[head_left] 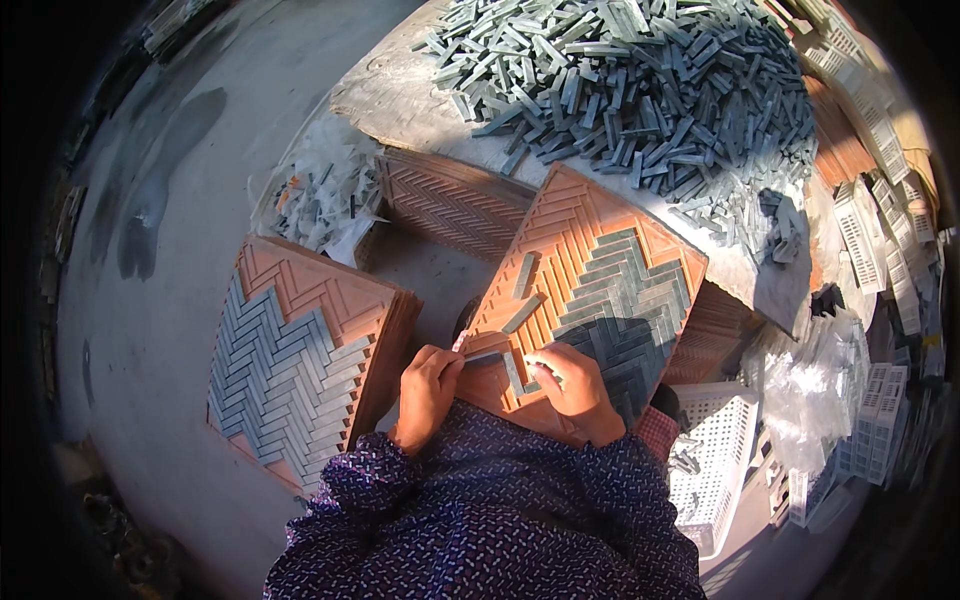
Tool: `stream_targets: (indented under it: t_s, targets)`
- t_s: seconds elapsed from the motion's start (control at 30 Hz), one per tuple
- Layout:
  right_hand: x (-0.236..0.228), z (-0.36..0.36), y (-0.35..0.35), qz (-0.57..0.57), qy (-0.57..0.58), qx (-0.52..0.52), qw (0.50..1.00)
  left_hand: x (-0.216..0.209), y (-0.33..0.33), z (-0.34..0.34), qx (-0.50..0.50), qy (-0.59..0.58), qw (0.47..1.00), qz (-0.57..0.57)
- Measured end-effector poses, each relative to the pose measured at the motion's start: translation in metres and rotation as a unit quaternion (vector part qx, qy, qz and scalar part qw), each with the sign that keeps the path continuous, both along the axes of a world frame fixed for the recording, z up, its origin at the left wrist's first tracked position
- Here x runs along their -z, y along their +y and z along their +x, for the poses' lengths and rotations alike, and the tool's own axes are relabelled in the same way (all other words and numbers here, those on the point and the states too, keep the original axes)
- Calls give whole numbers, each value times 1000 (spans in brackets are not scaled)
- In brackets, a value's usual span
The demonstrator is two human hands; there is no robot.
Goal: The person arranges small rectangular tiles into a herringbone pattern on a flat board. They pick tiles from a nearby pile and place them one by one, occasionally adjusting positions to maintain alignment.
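A terracotta-coloured mould board (pixel 560 215) with herringbone grooves rests in front of me, its right part filled with dark grey strip tiles (pixel 635 290). My left hand (pixel 428 390) is closed in a pinch at the board's near left edge, its fingertips at the end of a grey strip tile (pixel 484 358). Over the near part of the board, my right hand (pixel 575 385) is also pinched; what its fingers hold is too small to make out. Beside them a strip tile (pixel 514 374) stands slanted in the grooves. Two loose strip tiles (pixel 523 313) lie farther up.
A large heap of grey strip tiles (pixel 640 90) covers a worn board (pixel 390 100) at the back. To the left is a stack of moulds (pixel 330 285), its top one mostly filled. A white perforated basket (pixel 735 430) and plastic bags (pixel 815 380) stand at the right.
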State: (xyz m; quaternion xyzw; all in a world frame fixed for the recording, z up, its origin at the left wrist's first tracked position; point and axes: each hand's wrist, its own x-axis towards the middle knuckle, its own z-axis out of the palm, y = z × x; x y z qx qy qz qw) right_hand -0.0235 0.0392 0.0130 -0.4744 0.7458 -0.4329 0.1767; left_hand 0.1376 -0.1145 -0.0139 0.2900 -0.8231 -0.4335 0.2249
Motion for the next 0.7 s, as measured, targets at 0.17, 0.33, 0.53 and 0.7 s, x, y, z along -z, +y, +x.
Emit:
stream_targets:
  t_s: [0.17,0.33,0.53,0.7]
  targets:
    - [-2,-10,-3,-11,23,12,1000,2,0,2,-27,5,999,31]
    - [3,-22,-19,2,87,1,996,-1,4,-7,-22,-5,1000,0]
    - [0,-31,-44,23,160,-67,984,6,5,-14,-18,7,999,-48]
    - [-6,-34,-58,17,213,-119,970,11,4,-19,8,12,997,-72]
